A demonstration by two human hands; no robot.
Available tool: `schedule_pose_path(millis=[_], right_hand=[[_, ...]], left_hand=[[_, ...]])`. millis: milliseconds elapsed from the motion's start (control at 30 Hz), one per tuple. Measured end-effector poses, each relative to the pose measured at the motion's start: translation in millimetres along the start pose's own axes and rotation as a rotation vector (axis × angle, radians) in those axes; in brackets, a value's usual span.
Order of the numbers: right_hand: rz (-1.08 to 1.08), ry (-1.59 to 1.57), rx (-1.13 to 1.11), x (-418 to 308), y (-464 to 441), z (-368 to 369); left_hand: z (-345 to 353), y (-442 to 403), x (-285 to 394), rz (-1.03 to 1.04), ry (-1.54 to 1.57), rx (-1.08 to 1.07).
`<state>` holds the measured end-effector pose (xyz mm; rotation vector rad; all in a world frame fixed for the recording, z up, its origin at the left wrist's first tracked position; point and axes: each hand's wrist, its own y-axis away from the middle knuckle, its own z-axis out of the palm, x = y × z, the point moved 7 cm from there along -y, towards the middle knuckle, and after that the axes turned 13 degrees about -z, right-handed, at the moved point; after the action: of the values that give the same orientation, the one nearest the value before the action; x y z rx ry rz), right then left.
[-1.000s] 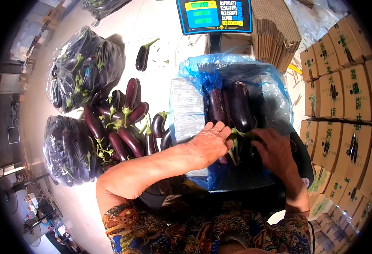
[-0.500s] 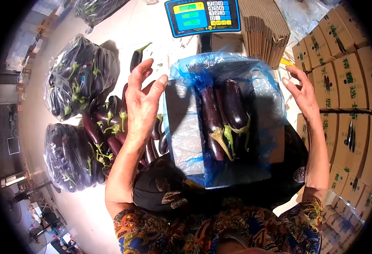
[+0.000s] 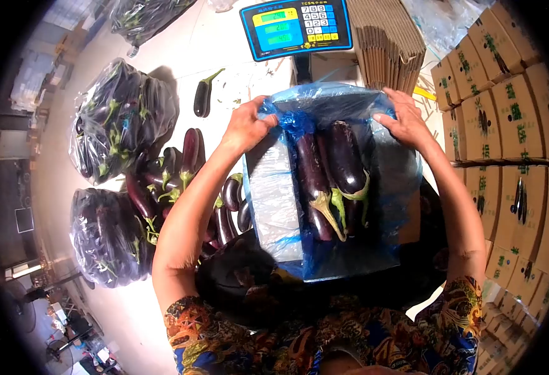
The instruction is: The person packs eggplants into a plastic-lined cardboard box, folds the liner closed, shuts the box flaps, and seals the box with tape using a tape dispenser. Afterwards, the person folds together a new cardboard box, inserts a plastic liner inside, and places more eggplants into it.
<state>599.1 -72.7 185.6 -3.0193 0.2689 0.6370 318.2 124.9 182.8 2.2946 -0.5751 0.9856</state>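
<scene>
An open cardboard box (image 3: 276, 215) lined with a blue plastic bag (image 3: 324, 94) stands in front of me. Several dark purple eggplants (image 3: 347, 156) lie inside, their green stems toward me. At the box's far left corner, my left hand (image 3: 247, 127) is closed on the bunched bag edge, thumb inward. My right hand (image 3: 407, 122) grips the bag at the far right corner, thumb inside the rim and fingers over the outside. The fingertips of both hands are partly hidden by plastic.
A scale display (image 3: 296, 28) rises behind the box. Loose eggplants (image 3: 191, 150) and clear bags of eggplants (image 3: 121, 122) lie on the floor at left. Flattened cardboard (image 3: 387, 44) stands behind, and stacked printed cartons (image 3: 499, 119) line the right side.
Both hands have come in from beside the box and closed on the bag at its far corners. The eggplants in the box have stayed put.
</scene>
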Motion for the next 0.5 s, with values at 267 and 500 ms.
schedule_pose_path(millis=[267, 500], right_hand=[[-0.014, -0.057, 0.123, -20.2, -0.5, -14.9], [0.031, -0.165, 0.157, -27.7, 21.1, -49.5]], left_hand=[[1.8, -5.3, -3.5, 0.013, -0.062, -0.137], [-29.7, 31.4, 15.2, 0.026, 0.187, 0.077]])
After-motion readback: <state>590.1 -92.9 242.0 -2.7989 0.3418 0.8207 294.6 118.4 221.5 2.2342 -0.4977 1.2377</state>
